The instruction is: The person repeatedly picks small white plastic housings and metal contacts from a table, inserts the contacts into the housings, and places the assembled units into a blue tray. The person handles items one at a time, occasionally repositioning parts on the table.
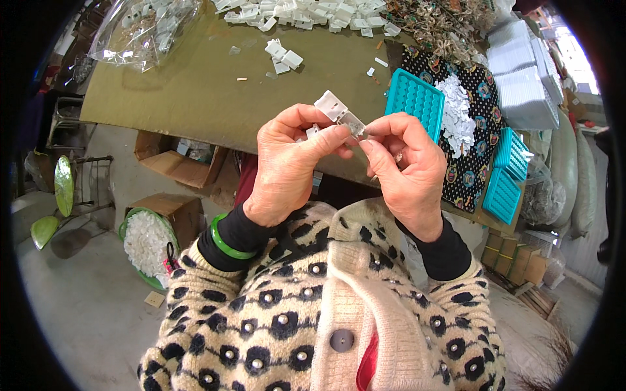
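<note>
A small white hinged plastic case (331, 105), its lid swung up, is held between the thumb and fingers of my left hand (287, 156). Another white piece shows between those same fingers, partly covered. My right hand (411, 166) is closed in a pinch at the case's right end, thumb and forefinger together. Whatever lies between those fingertips is too small to name. Both hands are raised in front of my body, over the table's near edge. Farther off on the table (176, 98) lies a little group of similar white cases (283, 56).
A big heap of white cases (306, 13) spreads along the far side, beside a clear plastic bag (147, 32). On the right are teal trays (414, 98), white flat pieces (454, 114) on patterned cloth, and stacked white trays (521, 72). A green basin (127, 225) stands lower left.
</note>
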{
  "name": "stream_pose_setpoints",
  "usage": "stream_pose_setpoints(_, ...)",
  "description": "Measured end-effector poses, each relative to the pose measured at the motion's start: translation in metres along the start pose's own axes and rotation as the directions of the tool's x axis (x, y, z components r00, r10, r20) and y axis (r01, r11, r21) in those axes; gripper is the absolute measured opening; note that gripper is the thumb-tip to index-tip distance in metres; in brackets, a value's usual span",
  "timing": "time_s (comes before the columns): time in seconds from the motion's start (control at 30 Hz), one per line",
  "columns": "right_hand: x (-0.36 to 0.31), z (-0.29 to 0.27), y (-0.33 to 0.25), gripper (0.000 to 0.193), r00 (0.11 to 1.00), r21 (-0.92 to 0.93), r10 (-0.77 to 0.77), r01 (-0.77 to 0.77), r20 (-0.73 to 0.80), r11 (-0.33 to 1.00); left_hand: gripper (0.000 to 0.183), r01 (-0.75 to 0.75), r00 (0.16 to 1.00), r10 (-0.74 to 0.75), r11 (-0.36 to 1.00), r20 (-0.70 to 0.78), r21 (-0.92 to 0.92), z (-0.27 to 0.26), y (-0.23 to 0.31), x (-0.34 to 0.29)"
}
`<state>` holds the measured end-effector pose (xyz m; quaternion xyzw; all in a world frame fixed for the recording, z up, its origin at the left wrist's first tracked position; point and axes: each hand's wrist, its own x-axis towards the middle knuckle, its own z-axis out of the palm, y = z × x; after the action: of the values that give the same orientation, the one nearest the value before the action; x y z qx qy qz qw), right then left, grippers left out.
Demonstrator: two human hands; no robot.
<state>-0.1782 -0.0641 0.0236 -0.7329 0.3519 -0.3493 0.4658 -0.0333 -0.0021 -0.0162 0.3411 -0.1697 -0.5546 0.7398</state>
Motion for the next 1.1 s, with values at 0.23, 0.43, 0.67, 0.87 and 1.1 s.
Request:
stream_pose_setpoints(0.23,-0.007,0.005,0.001,0.013,0.999,-0.035,0.037,-0.037,-0.008,0.999,0.014,-0.124,0.987,0.138,0.977,-0.075,0.173,0.004,0.000,-0.003)
stream_pose_setpoints(0.43,-0.007,0.016,0.005,0.017,0.951,-0.359,-0.310,0.289,-0.002,0.887,0.014,-0.158,0.975,0.183,0.969,-0.124,0.189,0.006,0.000,-0.008)
stream_pose_setpoints(0.67,-0.006,0.025,0.010,0.021,0.923,-0.381,-0.385,0.345,-0.029,0.858,0.013,-0.274,0.938,0.333,0.881,-0.094,0.385,0.004,-0.002,-0.010)
stream_pose_setpoints(0.87,-0.008,0.027,0.012,0.020,0.903,-0.388,-0.429,0.390,-0.015,0.835,0.014,-0.126,0.987,0.130,0.991,-0.097,0.047,-0.002,0.002,-0.011)
stream_pose_setpoints(1.1,-0.013,0.024,0.014,0.015,0.877,-0.433,-0.480,0.440,0.019,0.787,0.013,-0.100,0.993,0.097,0.994,-0.067,-0.040,-0.014,0.003,-0.008)
